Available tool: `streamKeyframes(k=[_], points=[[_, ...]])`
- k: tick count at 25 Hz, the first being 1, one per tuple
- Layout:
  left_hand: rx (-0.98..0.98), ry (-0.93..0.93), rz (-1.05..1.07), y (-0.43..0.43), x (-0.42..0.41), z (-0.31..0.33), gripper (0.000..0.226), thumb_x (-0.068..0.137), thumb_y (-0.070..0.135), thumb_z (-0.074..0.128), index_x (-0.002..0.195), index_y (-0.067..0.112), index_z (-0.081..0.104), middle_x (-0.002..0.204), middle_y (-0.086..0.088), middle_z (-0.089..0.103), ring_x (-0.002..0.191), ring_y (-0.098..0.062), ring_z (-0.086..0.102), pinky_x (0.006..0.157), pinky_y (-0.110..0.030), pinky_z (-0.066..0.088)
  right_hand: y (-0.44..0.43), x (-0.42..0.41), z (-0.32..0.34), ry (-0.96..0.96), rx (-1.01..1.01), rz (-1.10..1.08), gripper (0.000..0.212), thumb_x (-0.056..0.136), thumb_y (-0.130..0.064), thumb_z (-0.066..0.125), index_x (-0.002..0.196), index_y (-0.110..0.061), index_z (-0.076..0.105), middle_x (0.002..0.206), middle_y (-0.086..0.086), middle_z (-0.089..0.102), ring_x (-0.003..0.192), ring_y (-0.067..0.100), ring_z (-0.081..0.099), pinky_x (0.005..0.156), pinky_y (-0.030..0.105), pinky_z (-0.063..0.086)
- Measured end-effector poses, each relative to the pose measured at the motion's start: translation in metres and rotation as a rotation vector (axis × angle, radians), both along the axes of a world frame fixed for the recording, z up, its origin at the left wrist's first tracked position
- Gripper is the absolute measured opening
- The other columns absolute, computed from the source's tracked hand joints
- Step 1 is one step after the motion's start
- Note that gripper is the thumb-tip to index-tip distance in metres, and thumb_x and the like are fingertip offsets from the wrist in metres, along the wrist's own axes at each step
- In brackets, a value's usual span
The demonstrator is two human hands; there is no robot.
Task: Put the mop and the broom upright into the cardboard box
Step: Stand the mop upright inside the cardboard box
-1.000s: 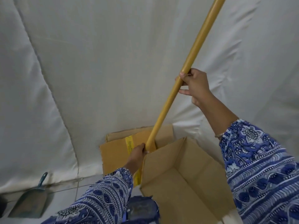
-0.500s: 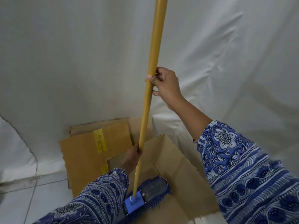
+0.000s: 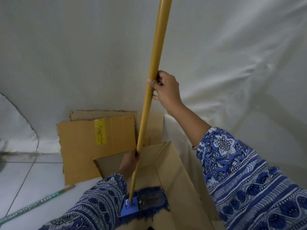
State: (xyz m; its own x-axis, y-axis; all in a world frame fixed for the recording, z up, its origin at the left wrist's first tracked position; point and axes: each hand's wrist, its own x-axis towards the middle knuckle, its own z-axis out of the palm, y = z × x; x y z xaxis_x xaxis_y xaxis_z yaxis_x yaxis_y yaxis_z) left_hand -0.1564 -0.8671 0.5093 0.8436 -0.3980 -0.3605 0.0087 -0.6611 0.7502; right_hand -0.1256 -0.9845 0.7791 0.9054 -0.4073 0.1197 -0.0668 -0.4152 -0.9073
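White sheeting (image 3: 66,55) fills the backdrop, hanging creased behind everything and well beyond the fingers. Pale tiled floor (image 3: 25,183) at lower left.

Cardboard box (image 3: 179,171), open at the top, sits below both hands; its far rim runs just behind the left fingers. Flattened cardboard sheets (image 3: 93,146) lean on the sheeting to the left of those fingers, one with a strip of yellow tape (image 3: 100,131).

Mop (image 3: 149,100): long axis close to vertical, leaning slightly, its top to the right. Yellow-brown pole rises out of frame above the right fingers. Head end points down, inside the box, below the left fingers. Blue bracket (image 3: 129,207) joins pole to a dark blue fringed pad (image 3: 149,199), which lies roughly flat in the box; whether it rests on the bottom cannot be told.

Right hand (image 3: 166,90): fingers closed round the pole at mid-height, thumb tip showing on the near side. Patterned blue-and-white sleeve behind it.

Left hand (image 3: 129,161): lower down at the box rim, fingers curled against the pole's left side, gripping it as far as can be seen; partly hidden behind its own sleeve.

A thin greenish stick (image 3: 36,205) lies on the floor, far left of the left fingers; what it belongs to is unclear.
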Motion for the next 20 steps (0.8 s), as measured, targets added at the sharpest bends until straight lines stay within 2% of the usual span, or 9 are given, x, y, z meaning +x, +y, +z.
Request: streamKeyframes(k=[7, 11, 20], points=[[0.072, -0.011, 0.047, -0.022, 0.027, 0.007, 0.027, 0.092, 0.009, 0.047, 0.118, 0.005, 0.051, 0.106, -0.014, 0.063, 0.091, -0.023, 0.057, 0.077, -0.029, 0.044, -0.03, 0.04, 0.007, -0.014, -0.04, 0.071, 0.023, 0.089, -0.013, 0.058, 0.105, 0.004, 0.061, 0.105, 0.022, 0.069, 0.098, 0.032, 0.066, 0.086, 0.051, 0.055], [0.064, -0.022, 0.129, -0.016, 0.029, 0.001, 0.026, 0.092, 0.009, 0.046, 0.117, 0.005, 0.052, 0.095, -0.008, 0.06, 0.082, -0.015, 0.053, 0.072, -0.026, 0.042, -0.021, 0.052, 0.004, -0.015, -0.046, 0.125, 0.023, 0.089, -0.012, 0.058, 0.104, 0.005, 0.06, 0.105, 0.022, 0.068, 0.099, 0.032, 0.066, 0.084, 0.051, 0.056], [0.039, -0.113, 0.15, -0.008, 0.056, 0.016, 0.021, 0.092, 0.008, 0.047, 0.11, -0.001, 0.053, 0.093, -0.013, 0.061, 0.081, -0.018, 0.054, 0.069, -0.03, 0.043, -0.005, 0.072, 0.029, -0.068, -0.075, 0.147, 0.024, 0.089, -0.015, 0.058, 0.104, 0.004, 0.061, 0.104, 0.02, 0.068, 0.098, 0.03, 0.066, 0.084, 0.049, 0.056]])
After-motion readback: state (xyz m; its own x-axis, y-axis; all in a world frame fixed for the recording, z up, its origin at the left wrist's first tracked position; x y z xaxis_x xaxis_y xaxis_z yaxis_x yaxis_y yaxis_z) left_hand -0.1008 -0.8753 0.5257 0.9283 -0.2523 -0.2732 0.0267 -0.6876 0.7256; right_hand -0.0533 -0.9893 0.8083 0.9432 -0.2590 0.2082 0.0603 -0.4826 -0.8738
